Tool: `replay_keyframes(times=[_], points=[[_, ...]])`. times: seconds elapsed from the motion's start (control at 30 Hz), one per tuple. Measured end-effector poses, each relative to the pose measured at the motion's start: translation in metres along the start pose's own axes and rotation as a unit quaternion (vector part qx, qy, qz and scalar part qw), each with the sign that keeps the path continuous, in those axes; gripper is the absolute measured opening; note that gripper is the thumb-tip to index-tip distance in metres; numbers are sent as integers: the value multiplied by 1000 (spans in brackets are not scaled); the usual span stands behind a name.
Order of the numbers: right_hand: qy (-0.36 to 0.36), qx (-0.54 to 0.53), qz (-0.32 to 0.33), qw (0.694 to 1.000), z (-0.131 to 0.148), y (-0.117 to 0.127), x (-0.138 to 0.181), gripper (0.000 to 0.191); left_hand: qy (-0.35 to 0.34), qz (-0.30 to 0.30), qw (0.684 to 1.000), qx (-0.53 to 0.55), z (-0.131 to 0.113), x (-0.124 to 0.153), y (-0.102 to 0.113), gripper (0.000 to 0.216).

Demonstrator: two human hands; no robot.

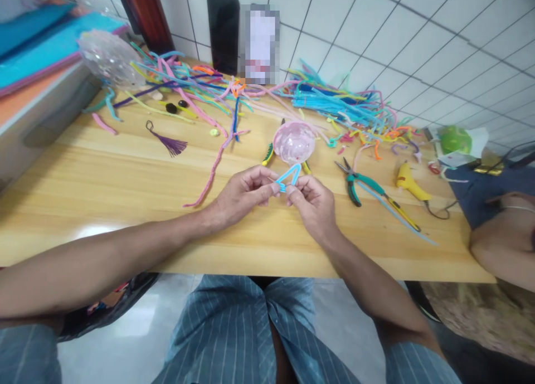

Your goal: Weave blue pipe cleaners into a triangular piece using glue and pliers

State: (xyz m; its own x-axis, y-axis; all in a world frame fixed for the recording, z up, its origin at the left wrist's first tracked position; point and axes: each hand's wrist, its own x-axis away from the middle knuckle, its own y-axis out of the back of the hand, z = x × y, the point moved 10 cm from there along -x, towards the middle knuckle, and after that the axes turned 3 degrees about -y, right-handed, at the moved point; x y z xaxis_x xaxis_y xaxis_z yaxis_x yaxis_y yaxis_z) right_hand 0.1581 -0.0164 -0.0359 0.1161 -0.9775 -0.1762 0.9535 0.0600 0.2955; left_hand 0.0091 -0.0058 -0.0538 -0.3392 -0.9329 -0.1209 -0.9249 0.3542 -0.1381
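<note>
A light blue pipe cleaner (296, 171), bent into a small triangle, is held up over the front half of the table. My left hand (252, 188) pinches its left corner between thumb and fingers. At its right corner my right hand (310, 201) has a similar pinch, and the two thumbs are close together. Just beyond the hands sits a clear pinkish plastic bowl (293, 142), with green and yellow tool handles (268, 154) showing partly from behind it. A pink twisted pipe cleaner (211, 178) lies to the left of my left hand.
Heaps of coloured pipe cleaners (334, 97) line the tiled wall, where a black phone (223, 32) leans. Green-handled pliers (353, 182), a yellow cutter (402, 212) and a yellow glue gun (412, 183) lie right. A purple tassel (169, 141) is left. Another person's arm (505, 242) rests at the right edge.
</note>
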Motion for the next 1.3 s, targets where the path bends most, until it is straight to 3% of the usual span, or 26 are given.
replay_keyframes(times=[0.47, 0.73, 0.97, 1.3], points=[[-34, -2, 27, 999, -2, -7, -2, 27, 13, -5, 999, -41, 4, 0, 8, 28], [-5, 21, 14, 1000, 5, -10, 1, 25, -4, -24, 998, -50, -3, 3, 8, 28], [-58, -41, 16, 997, -8, -8, -2, 25, -2, 7, 1000, 16, 1, 1, 3, 29], [-71, -119, 48, 989, -9, -17, -5, 23, 13, -7, 1000, -22, 10, -2, 8, 32]])
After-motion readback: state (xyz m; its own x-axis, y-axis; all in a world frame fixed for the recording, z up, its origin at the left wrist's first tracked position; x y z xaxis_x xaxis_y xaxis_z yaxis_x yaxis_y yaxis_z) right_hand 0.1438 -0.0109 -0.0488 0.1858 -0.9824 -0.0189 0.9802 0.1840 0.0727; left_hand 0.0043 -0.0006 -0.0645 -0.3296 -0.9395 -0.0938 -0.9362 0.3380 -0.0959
